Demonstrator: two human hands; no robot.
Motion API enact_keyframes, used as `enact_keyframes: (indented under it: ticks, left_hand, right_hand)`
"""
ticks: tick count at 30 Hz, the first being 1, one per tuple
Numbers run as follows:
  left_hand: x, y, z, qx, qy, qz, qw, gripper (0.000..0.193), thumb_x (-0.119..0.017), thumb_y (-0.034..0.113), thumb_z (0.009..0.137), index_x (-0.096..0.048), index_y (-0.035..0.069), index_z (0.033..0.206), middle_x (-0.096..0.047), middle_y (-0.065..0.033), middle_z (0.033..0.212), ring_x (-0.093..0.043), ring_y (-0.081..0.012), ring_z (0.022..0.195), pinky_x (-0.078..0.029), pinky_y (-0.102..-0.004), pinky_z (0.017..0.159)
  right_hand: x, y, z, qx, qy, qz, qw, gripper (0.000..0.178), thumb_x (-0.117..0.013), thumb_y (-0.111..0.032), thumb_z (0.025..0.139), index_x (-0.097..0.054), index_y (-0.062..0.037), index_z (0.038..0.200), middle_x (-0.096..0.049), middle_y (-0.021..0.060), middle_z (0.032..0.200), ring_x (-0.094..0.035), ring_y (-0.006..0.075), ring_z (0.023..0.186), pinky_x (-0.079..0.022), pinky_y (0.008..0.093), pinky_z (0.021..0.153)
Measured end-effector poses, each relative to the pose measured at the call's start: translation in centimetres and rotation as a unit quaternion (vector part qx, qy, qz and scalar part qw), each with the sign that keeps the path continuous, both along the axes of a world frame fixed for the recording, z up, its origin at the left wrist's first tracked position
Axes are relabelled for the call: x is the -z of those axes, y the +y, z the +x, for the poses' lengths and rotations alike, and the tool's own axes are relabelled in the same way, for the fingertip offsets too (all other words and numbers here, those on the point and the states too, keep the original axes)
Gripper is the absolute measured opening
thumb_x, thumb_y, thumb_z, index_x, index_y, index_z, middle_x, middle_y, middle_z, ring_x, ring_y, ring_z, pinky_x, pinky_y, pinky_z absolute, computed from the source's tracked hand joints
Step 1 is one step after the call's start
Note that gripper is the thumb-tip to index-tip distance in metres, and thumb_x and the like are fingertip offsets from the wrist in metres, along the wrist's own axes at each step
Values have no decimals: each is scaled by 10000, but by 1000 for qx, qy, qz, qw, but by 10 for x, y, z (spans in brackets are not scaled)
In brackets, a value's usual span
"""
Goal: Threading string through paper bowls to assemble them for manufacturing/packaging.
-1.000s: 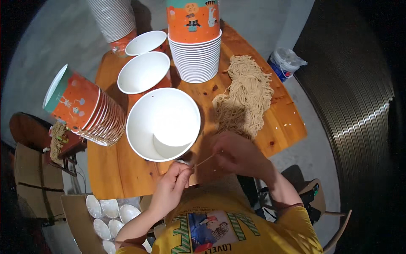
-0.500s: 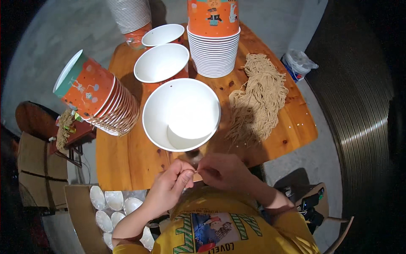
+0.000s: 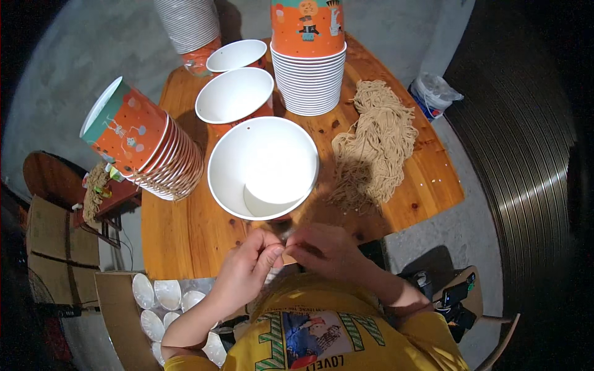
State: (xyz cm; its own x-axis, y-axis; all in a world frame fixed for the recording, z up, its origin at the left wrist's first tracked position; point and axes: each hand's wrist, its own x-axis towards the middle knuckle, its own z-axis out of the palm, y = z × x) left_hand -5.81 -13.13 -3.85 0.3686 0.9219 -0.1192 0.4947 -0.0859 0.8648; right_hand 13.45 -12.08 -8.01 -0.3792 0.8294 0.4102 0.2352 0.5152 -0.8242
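Note:
My left hand (image 3: 253, 261) and my right hand (image 3: 327, 248) meet fingertip to fingertip in front of my chest, at the near edge of the table. Both are closed in a pinch; whatever is between their fingers is too small and hidden to make out. Just beyond them an open paper bucket (image 3: 224, 167), white inside, stands with its mouth toward me and a small hole near its far rim. Two more open buckets, a middle one (image 3: 213, 102) and a far one (image 3: 216, 59), line up behind it. To the right lies a bundle of beige cords (image 3: 380, 142).
The wooden table (image 3: 185, 241) also bears a tall upside-down stack of orange buckets (image 3: 309, 83) and a leaning stack with cords (image 3: 164, 154) at left. A carton of white round pieces (image 3: 117, 309) sits below left. A stool with dark devices (image 3: 473, 306) is at lower right.
My hands stay pinched together, with only a slight shift of the fingers. The view has moved a little; the buckets and cords stay where they were.

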Motion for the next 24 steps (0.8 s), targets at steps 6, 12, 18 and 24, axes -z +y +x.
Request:
enact_keyframes:
  ticks: [6, 12, 18, 24]
  left_hand:
    - [-6, 0, 4, -1, -55, 1, 999, 127, -508, 135, 949, -492, 9, 946, -593, -83, 755, -591, -186, 670, -474, -293, 628]
    - [-3, 4, 1, -29, 102, 355, 929, 194, -618, 83, 843, -520, 35, 1004, -552, -123, 901, -543, -283, 833, -443, -367, 717]
    - [-14, 33, -3, 1, 193, 461, 866, 245, -690, 71, 745, -597, 68, 972, -541, -90, 901, -514, -278, 882, -369, -389, 803]
    - [-18, 33, 3, 33, 165, 423, 890, 174, -658, 58, 766, -613, 64, 935, -532, -73, 814, -520, -254, 808, -358, -363, 783]
  right_hand:
    - [-14, -2, 1, 8, 48, -179, 983, 104, -640, -131, 840, -629, -41, 890, -591, 23, 717, -530, 81, 613, -434, 250, 556]
    - [-7, -2, -4, 53, 104, -184, 976, 79, -628, -107, 853, -577, -50, 873, -549, -30, 673, -475, 20, 596, -414, 208, 542]
    - [3, 6, -13, 152, 85, 17, 985, 118, -648, -54, 824, -531, -55, 829, -529, -25, 669, -481, 27, 575, -412, 207, 501]
    - [1, 5, -19, 177, 99, 50, 978, 127, -632, -13, 808, -517, -60, 832, -534, 12, 670, -495, 56, 565, -427, 225, 508]
